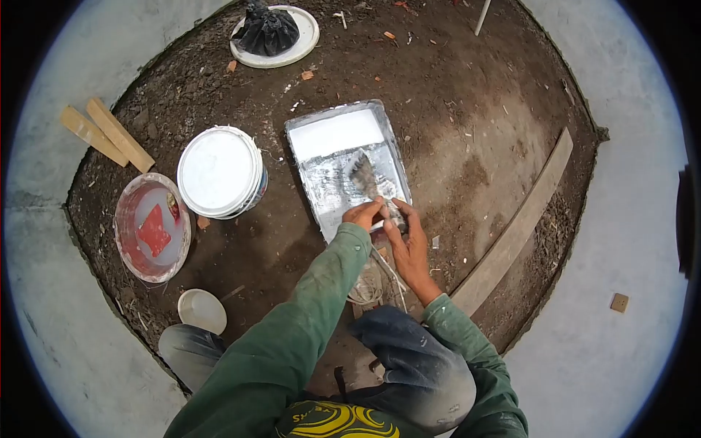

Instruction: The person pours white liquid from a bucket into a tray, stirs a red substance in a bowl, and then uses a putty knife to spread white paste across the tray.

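A dark-bristled paintbrush point(363, 174) is over the metallic paint tray point(325, 179), its bristles pointing away from me. My left hand point(363, 214) pinches the brush near its handle at the tray's near edge. My right hand point(410, 252) has its thumb and fingers curled around the paint-smeared handle end, close beside the left fingertips. White paint point(337, 135) lies in the far part of the tray, and the nearer slope is streaked grey and white. A coil of pale cord point(367, 286) rests on the soil below my hands.
To the left are a lidded white bucket point(219, 166), a reddish basin point(125, 252) of cloudy liquid and a small white bowl point(202, 311). Wooden pieces point(120, 135) lean by the wall. A black bag point(269, 33) sits on a lid; a long plank point(515, 226) lies right.
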Tool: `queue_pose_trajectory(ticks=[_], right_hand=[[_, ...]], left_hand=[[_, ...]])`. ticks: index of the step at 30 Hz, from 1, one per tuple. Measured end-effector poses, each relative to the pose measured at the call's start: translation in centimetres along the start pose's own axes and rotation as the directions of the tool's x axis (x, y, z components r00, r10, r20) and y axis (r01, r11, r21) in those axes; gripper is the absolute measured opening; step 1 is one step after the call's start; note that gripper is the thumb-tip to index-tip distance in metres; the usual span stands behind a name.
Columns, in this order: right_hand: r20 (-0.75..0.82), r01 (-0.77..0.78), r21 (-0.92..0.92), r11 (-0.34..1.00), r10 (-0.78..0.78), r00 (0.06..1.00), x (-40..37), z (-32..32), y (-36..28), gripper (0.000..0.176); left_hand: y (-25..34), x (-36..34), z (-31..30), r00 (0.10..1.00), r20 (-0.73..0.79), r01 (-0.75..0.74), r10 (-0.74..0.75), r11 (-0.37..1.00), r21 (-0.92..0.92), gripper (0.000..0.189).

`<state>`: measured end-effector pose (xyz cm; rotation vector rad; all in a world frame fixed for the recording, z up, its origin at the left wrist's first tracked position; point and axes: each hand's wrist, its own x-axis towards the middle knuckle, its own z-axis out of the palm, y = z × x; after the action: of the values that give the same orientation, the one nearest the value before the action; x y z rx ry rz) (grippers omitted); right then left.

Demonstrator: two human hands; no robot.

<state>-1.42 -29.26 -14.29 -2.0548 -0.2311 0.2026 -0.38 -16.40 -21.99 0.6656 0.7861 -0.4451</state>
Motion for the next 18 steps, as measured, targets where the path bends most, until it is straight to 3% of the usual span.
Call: queue_pose_trajectory(ticks=[2, 4, 6, 8, 9, 11, 12, 14, 18], right_hand=[[0.031, -0.072, 0.025, 0.997, 0.071, 0.997, -2.1, -1.7, 1.0, 0.051], [0.073, 0.01, -0.327, 0.945, 0.014, 0.997, -4.9, -3.1, 5.1, 0.051], [0.038, -0.07, -0.47, 0.88, 0.099, 0.994, -9.8, -3.4, 10.9, 0.05], [-0.027, -0.251, -0.463, 0.85, 0.269, 0.963, -14.0, -2.5, 13.6, 0.043], [-0.024, -0.254, -0.459, 0.851, 0.274, 0.961, -15.1, -2.0, 14.3, 0.043], [0.029, -0.508, -0.341, 0.791, 0.549, 0.835, -17.1, -0.9, 15.3, 0.034], [0.027, -0.511, -0.34, 0.79, 0.551, 0.834, -17.7, -0.4, 16.1, 0.034], [-0.057, -0.627, -0.043, 0.778, 0.624, 0.779, -18.3, 0.5, 17.5, 0.025], [-0.095, -0.594, 0.002, 0.805, 0.591, 0.801, -18.0, 0.1, 16.1, 0.024]], left_hand=[[-0.4, 0.7, -1.5, 0.995, -0.063, -0.076, 0.077, 0.997, 0.012, 0.031], [0.1, 1.1, -3.6, 0.971, -0.129, -0.167, 0.201, 0.958, 0.233, 0.036], [1.4, 0.2, -4.7, 0.977, -0.136, -0.119, 0.164, 0.949, 0.291, 0.028], [1.6, 0.1, -6.0, 0.975, -0.128, -0.135, 0.183, 0.94, 0.312, 0.03], [1.6, 0.0, -6.7, 0.974, -0.122, -0.143, 0.193, 0.931, 0.337, 0.031], [1.6, -0.3, -7.6, 0.977, -0.099, -0.143, 0.19, 0.921, 0.363, 0.03], [1.6, -0.2, -7.7, 0.979, -0.063, -0.156, 0.194, 0.911, 0.381, 0.029], [1.4, -0.1, -8.0, 0.979, -0.042, -0.165, 0.199, 0.897, 0.41, 0.03], [1.2, -0.8, -8.7, 0.96, -0.004, -0.24, 0.279, 0.836, 0.494, 0.029]])
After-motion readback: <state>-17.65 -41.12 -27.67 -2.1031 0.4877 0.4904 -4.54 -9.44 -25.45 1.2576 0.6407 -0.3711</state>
